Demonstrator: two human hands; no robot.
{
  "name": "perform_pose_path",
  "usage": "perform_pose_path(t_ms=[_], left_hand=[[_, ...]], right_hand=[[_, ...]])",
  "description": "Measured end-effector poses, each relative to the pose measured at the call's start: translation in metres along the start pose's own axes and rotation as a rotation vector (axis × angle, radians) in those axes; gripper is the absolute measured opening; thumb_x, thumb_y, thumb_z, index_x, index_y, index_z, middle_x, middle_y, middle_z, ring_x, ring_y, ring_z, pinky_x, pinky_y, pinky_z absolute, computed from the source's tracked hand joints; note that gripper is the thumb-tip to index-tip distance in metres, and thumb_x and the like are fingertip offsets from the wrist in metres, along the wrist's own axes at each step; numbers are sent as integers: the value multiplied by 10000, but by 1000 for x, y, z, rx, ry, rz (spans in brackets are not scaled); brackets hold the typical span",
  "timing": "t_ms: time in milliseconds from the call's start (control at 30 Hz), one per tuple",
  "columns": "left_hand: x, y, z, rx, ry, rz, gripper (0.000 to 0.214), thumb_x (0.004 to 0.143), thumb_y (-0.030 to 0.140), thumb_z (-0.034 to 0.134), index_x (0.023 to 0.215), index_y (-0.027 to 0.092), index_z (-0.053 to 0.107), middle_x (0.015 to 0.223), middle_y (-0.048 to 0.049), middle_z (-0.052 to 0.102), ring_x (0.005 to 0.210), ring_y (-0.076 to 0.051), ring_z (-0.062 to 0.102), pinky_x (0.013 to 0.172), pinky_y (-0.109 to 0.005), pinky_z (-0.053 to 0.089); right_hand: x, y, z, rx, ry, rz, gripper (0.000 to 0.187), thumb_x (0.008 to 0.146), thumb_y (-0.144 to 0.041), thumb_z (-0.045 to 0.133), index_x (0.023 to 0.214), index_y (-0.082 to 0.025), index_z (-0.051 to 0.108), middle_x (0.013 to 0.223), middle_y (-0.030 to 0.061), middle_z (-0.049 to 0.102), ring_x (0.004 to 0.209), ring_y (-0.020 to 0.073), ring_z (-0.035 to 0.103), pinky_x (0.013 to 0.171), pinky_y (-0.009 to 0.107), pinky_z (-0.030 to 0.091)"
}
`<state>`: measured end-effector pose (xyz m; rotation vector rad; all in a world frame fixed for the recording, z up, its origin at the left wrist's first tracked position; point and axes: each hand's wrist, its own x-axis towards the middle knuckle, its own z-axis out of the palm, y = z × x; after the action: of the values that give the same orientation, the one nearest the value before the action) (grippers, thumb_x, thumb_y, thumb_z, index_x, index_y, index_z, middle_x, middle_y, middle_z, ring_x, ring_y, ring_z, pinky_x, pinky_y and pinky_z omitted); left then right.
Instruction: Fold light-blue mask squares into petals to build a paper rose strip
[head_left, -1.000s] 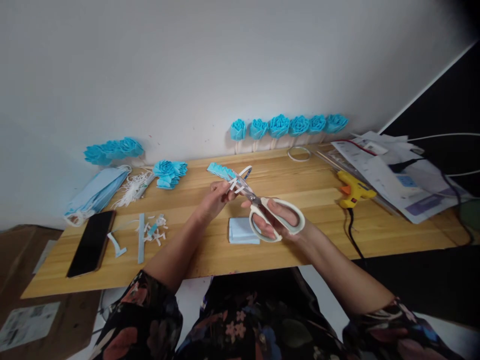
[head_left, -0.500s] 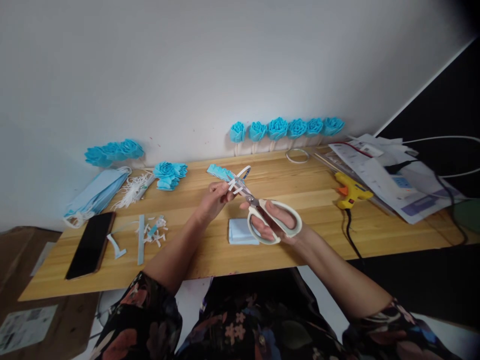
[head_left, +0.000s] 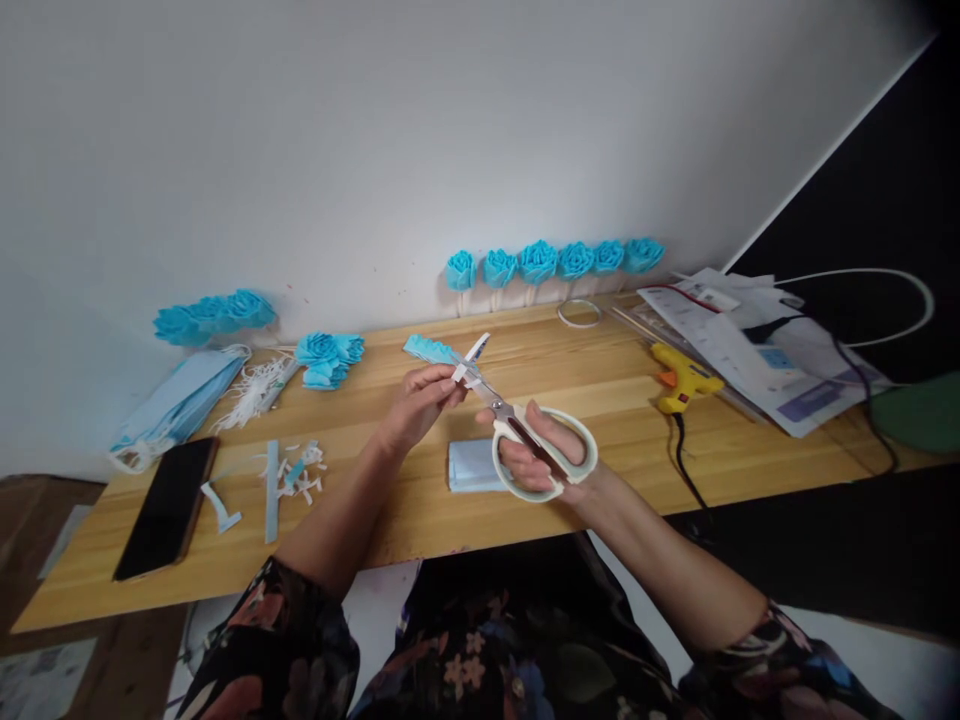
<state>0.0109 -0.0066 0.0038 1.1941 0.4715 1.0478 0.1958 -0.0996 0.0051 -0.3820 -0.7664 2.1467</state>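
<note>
My left hand [head_left: 424,405] is closed, thumb and fingertips pinching a narrow white strip [head_left: 478,346] with some dark print near its far end. My right hand [head_left: 547,445] grips scissors [head_left: 534,420] with cream handles, fingers and thumb through the loops. The blades point away to the left and cross the strip at my left fingertips; the exact contact is too small to make out. Just beyond lies a blue pleated strip [head_left: 427,348] on the table. Below the scissors sits a folded pale blue piece [head_left: 474,466], partly hidden by the handles and my right hand.
Blue flowers [head_left: 538,262] on stems line the wall; more lie at the left [head_left: 330,358]. Face masks [head_left: 180,400], a phone [head_left: 166,510] and white scraps [head_left: 304,470] occupy the left side. A yellow glue gun [head_left: 686,378] and papers [head_left: 780,360] lie right.
The white strip's far end, curled in a loop before, now sticks out straighter. The scissor blades look closer together. My view has shifted slightly, moving most of the scene leftward.
</note>
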Motion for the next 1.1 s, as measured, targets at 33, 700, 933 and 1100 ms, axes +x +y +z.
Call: perform_pose_path(t_ms=[33, 700, 933, 1100], left_hand=[[0, 1, 1, 15, -2, 2, 385, 669, 505, 841, 677, 141, 714, 523, -2, 545, 570, -120, 480, 621, -272, 363], [6, -5, -6, 41, 143, 61, 430, 806, 458, 668, 533, 189, 472, 532, 28, 375, 577, -121, 458, 639, -280, 407], [6, -1, -1, 19, 102, 75, 523, 795, 512, 692, 461, 201, 436, 481, 39, 294, 534, -122, 415, 635, -295, 420], [5, -1, -1, -15, 64, 29, 628, 821, 665, 642, 458, 193, 444, 472, 32, 310, 535, -122, 453, 627, -278, 431]], right_hand=[[0, 0, 1, 2, 13, 0, 460, 818, -579, 727, 1004, -162, 675, 596, -80, 477, 407, 7, 260, 328, 106, 266], [-24, 13, -3, -564, 19, -258, 613, 857, -661, 626, 1296, -235, 580, 810, 0, 547, 631, 83, 459, 573, 218, 386], [-26, 7, -9, -560, 40, -218, 539, 940, -604, 523, 1301, -205, 562, 900, 48, 573, 725, 135, 551, 635, 261, 433], [-23, 5, -7, -576, 25, -170, 501, 962, -571, 509, 1275, -188, 587, 905, 56, 605, 707, 133, 589, 616, 255, 460]])
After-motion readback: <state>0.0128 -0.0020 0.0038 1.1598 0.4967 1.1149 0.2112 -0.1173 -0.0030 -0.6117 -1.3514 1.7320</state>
